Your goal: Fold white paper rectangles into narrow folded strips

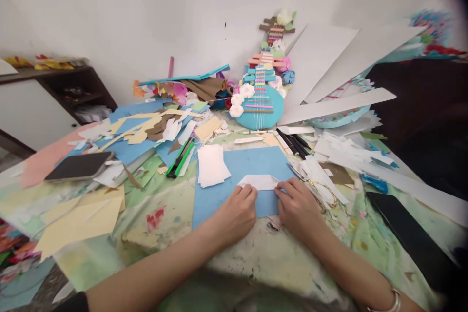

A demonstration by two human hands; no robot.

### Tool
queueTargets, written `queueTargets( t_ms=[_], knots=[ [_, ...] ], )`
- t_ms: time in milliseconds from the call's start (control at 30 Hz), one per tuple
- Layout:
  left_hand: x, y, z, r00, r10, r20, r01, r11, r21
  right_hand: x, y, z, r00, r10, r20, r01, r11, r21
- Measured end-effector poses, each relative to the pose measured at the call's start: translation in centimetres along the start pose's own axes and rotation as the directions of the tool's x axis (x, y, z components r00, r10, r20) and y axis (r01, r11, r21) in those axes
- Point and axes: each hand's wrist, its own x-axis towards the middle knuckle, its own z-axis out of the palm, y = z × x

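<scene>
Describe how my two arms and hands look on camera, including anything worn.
The left hand and right hand are ungloved, both forearms bare. A black sleeve edge shows on the left arm; a shiny, silver-coloured bracelet circles the right arm.

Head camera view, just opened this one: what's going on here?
A person's left hand and right hand pinch the two ends of a folded white paper over a blue sheet. A stack of white paper pieces lies at the sheet's far left corner. Beyond stands a turquoise lute-shaped craft piece with white flowers.
</scene>
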Motion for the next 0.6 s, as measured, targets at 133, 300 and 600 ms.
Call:
queueTargets(
  t_ms=[133,300,600],
  knots=[
    [-0.1,0.0,0.3,1.000,-0.015,-0.017,0.016,0.998,0.066,-0.1,0.0,0.1,1.000,0.026,-0.013,-0.025,1.000,0.010],
    [-0.2,0.1,1.0,0.998,-0.049,-0.048,0.052,0.997,0.062,-0.1,0.1,0.2,0.998,0.068,-0.016,-0.068,0.998,0.002],
    [-0.1,-0.3,0.7,0.997,-0.064,-0.037,0.065,0.998,0.023,0.0,0.1,-0.1,0.994,0.095,-0.045,-0.094,0.995,0.022]
  ],
)
